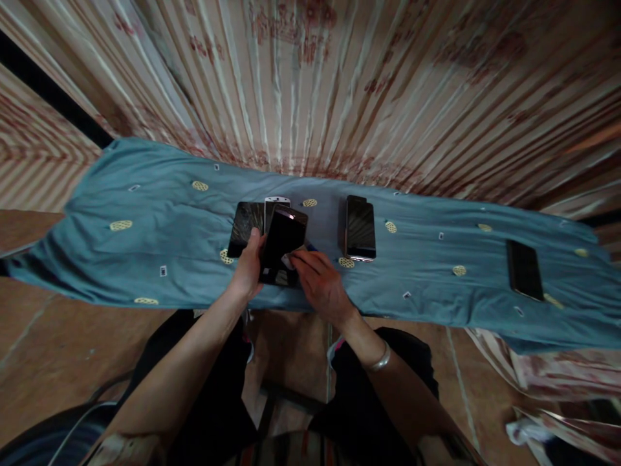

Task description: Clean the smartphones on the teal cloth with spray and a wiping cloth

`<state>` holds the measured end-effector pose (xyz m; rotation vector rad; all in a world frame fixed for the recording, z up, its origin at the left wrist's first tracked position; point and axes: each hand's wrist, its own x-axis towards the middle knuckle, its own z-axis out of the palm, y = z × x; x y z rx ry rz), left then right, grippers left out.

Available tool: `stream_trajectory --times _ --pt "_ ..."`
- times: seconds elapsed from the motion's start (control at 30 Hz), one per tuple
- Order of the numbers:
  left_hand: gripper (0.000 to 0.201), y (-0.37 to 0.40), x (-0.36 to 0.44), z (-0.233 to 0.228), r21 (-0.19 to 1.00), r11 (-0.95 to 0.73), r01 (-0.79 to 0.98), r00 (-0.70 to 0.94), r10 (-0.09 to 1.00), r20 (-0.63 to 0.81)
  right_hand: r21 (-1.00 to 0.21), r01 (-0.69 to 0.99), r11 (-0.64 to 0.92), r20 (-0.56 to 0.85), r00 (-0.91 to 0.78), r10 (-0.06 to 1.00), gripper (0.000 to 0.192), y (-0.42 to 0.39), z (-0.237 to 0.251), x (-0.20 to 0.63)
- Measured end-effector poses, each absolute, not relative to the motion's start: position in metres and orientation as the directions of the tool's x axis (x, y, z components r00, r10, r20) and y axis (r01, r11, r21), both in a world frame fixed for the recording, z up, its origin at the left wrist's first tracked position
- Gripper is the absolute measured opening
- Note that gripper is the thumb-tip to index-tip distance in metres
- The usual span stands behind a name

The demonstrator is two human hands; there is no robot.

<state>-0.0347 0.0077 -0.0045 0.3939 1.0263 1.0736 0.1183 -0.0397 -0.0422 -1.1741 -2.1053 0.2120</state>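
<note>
A black smartphone is tilted up off the cloth, its dark screen towards me. My left hand grips it by the left edge, thumb on the near side. Close to the lower right of the screen, my right hand pinches a small pale scrap, perhaps cloth or tissue. Behind the held phone lie a dark phone with streaks on its glass and a white-edged phone, both partly covered. Something blue peeks out beside my right fingers; its kind is hidden.
A stack of dark phones lies right of my hands, and another black phone farther right. All rest on a blue patterned cloth over a long narrow table. A pleated curtain hangs right behind it.
</note>
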Motion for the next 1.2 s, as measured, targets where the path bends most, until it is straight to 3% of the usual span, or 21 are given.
stream_trajectory --times 0.17,0.37,0.67,0.9,1.03,1.2 --pt "0.055 0.004 -0.033 -0.005 0.707 0.489 -0.511 0.133 0.858 -0.497 -0.438 0.717 0.542 0.534 -0.278 0.799 0.034 -0.035 -0.042 0.123" --pt "0.055 0.006 -0.036 -0.005 0.703 0.481 -0.524 0.111 0.857 -0.504 -0.407 0.701 0.585 0.535 -0.336 0.775 0.035 -0.041 -0.041 0.117" --pt "0.050 0.003 -0.031 -0.005 0.721 0.487 -0.493 0.098 0.855 -0.510 -0.473 0.704 0.529 0.541 -0.242 0.806 0.038 -0.030 -0.045 0.126" --pt "0.044 0.006 -0.034 -0.010 0.726 0.456 -0.514 0.067 0.866 -0.496 -0.461 0.709 0.534 0.492 -0.296 0.819 0.039 -0.036 -0.045 0.119" --pt "0.042 0.003 -0.033 -0.013 0.753 0.440 -0.488 0.033 0.872 -0.488 -0.461 0.717 0.523 0.519 -0.261 0.814 0.037 -0.030 -0.046 0.124" --pt "0.037 -0.002 -0.034 -0.017 0.753 0.463 -0.468 0.103 0.875 -0.474 -0.467 0.746 0.475 0.541 -0.184 0.821 0.038 -0.021 -0.050 0.131"
